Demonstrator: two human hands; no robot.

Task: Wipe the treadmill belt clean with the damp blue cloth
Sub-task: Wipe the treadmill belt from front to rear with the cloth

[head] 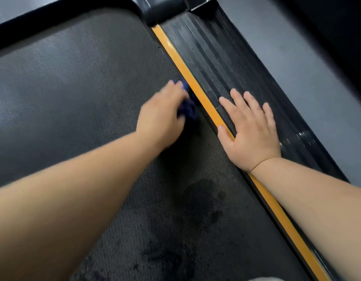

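left arm (74, 199): bare, long, smooth, a bit blurry | left hand (163, 114): bare, blurry, round knuckles | right arm (317, 199): bare, wide, smooth | right hand (250, 128): bare, short round fingers, short nails, soft crease line at the wrist | small pale grey bit of cloth (260, 279): at the bottom edge, can't tell if it is clothes

A smooth grey floor (297, 63) runs in a broad diagonal band down the right side of the frame. It is matte and faintly mottled under soft, even light. The same grey surface shows again as a small wedge in the upper left corner. The far upper right corner falls into a dark area (343, 27), too dim to make out.
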